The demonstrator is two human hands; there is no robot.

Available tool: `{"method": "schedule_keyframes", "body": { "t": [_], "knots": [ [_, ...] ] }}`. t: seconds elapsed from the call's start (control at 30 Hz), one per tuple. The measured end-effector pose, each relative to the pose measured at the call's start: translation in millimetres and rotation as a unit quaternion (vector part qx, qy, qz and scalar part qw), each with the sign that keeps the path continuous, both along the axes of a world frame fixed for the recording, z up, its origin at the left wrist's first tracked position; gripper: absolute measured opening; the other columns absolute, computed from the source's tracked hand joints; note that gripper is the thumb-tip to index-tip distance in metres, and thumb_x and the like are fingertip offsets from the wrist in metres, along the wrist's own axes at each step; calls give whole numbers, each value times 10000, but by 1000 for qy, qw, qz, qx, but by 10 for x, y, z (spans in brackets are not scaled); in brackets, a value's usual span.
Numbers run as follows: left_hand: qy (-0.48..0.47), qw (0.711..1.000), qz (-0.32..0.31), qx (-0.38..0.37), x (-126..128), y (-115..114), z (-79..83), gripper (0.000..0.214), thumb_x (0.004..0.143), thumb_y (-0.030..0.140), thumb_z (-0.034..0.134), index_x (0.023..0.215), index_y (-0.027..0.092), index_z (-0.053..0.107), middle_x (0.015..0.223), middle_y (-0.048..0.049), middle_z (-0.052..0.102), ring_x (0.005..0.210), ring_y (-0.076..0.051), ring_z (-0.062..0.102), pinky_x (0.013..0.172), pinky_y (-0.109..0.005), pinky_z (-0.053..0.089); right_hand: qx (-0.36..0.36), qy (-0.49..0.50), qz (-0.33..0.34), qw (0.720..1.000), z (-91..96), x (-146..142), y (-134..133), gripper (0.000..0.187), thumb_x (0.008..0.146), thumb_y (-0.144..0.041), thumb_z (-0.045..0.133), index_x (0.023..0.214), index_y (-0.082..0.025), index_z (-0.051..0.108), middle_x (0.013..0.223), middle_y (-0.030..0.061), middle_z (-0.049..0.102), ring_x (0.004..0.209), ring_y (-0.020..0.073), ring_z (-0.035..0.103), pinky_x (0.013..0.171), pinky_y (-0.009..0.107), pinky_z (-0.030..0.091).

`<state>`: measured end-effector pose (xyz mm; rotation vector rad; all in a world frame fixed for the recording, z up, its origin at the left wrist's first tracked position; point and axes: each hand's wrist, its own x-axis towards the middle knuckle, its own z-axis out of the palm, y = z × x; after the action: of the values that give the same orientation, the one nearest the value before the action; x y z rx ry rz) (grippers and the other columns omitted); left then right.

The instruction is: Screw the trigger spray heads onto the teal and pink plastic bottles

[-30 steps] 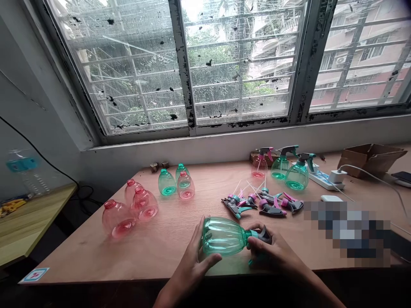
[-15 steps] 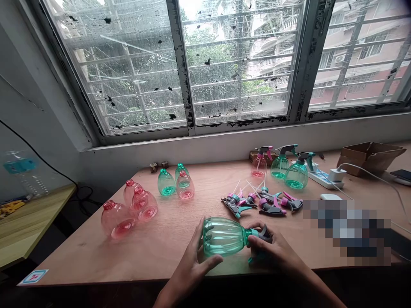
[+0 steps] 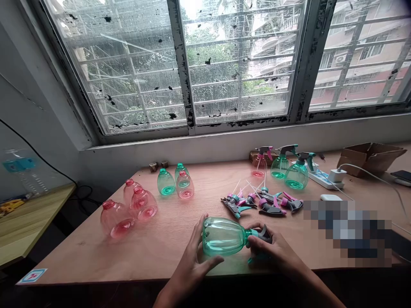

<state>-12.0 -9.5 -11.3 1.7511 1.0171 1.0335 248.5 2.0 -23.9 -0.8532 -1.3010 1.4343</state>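
Tabletop (image 3: 96,261): left hand (image 3: 195,259) cradles green bottle (image 3: 223,236), right hand (image 3: 272,247) grips its sprayer (image 3: 263,233); three fitted bottles (image 3: 280,167) at one o'clock, six headless bottles (image 3: 147,205) toward ten.

The sprayer (image 3: 266,235) is partly covered by the right hand (image 3: 273,247); what lies behind the pixelated patch (image 3: 351,233) cannot be made out.

Barred wndw (image 3: 239,68) above wood tbl (image 3: 160,244)

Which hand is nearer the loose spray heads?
Right. The right hand is just on the near side of the loose spray heads, at the neck of the green bottle; the left hand is farther off, to their left, at the bottle's base.
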Motion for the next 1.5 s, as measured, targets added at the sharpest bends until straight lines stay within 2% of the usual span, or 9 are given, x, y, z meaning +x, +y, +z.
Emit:
{"method": "schedule_keyframes", "body": {
  "t": [0.13, 0.27, 0.5, 0.67, 0.8, 1.0, 1.17, 1.33, 1.5],
  "knots": [
    [23, 999, 18, 33, -2, 6, -36, 881, 859, 330, 717, 1550, 366, 172, 1658, -36, 193, 1523, -289, 166, 1245, -501, 128, -1, 7, -5, 1000, 14, -3, 0, 349, 807, -462, 769, 954, -176, 633, 718, -6, 696, 566, 147, 650, 571, 292, 575],
    [13, 1000, 17, -6, 8, -27, 22, 981, 837, 365, 741, 1570, 316, 91, 1656, -75, 198, 1521, -301, 170, 1244, -497, 139, -5, -11, -10, 1000, 24, 1, -20, 346, 805, -461, 772, 956, -181, 636, 721, -3, 704, 577, 149, 650, 574, 284, 565],
    [23, 999, 36, 23, 28, -30, 67, 843, 856, 339, 722, 1546, 318, 237, 1631, -62, 274, 1516, -290, 195, 1247, -489, 120, -9, -20, -12, 1000, 28, 1, -21, 373, 795, -482, 770, 971, -185, 630, 716, -1, 694, 590, 168, 655, 584, 316, 581],
    [-12, 999, 11, -30, 48, -54, 90, 1020, 822, 353, 760, 1572, 311, 70, 1637, -87, 253, 1493, -310, 264, 1218, -469, 251, -21, -23, -5, 999, 42, 7, -23, 383, 794, -487, 772, 980, -190, 619, 710, -14, 688, 594, 161, 650, 585, 302, 573],
    [-35, 998, 9, -50, 41, -33, 90, 1006, 811, 394, 770, 1571, 278, 121, 1625, -112, 258, 1479, -336, 287, 1182, -448, 339, -14, -23, 8, 1000, 59, 11, -24, 393, 802, -489, 764, 1000, -181, 621, 666, -21, 673, 597, 168, 649, 601, 313, 572],
    [-18, 1000, 3, -26, 41, -25, 86, 937, 838, 328, 747, 1557, 331, 147, 1610, -68, 317, 1472, -292, 319, 1211, -429, 282, -28, -6, -7, 1000, 46, 1, -13, 410, 778, -510, 776, 979, -186, 625, 715, -5, 689, 580, 169, 652, 567, 312, 566],
    [-29, 998, -1, -51, 21, -43, 72, 1085, 775, 370, 806, 1573, 286, 76, 1608, -103, 323, 1485, -317, 283, 1212, -446, 280, -14, -14, -10, 1000, 41, -8, -11, 401, 783, -499, 776, 974, -180, 626, 711, 1, 699, 574, 168, 655, 575, 312, 562],
    [-14, 999, 26, -26, -23, 21, -22, 937, 798, 395, 781, 1550, 253, 241, 1644, -101, 231, 1511, -328, 196, 1240, -482, 184, -13, -10, -10, 1000, 29, -21, -3, 427, 761, -526, 783, 964, -184, 628, 658, -12, 679, 560, 166, 639, 567, 309, 567],
    [-34, 999, -9, -17, -15, 32, -51, 1017, 799, 339, 787, 1568, 306, 122, 1638, -94, 251, 1481, -321, 291, 1222, -485, 248, -24, 9, -23, 999, 4, -35, 4, 437, 740, -536, 794, 949, -188, 630, 702, 2, 694, 545, 165, 637, 534, 301, 559]
  ]
}}
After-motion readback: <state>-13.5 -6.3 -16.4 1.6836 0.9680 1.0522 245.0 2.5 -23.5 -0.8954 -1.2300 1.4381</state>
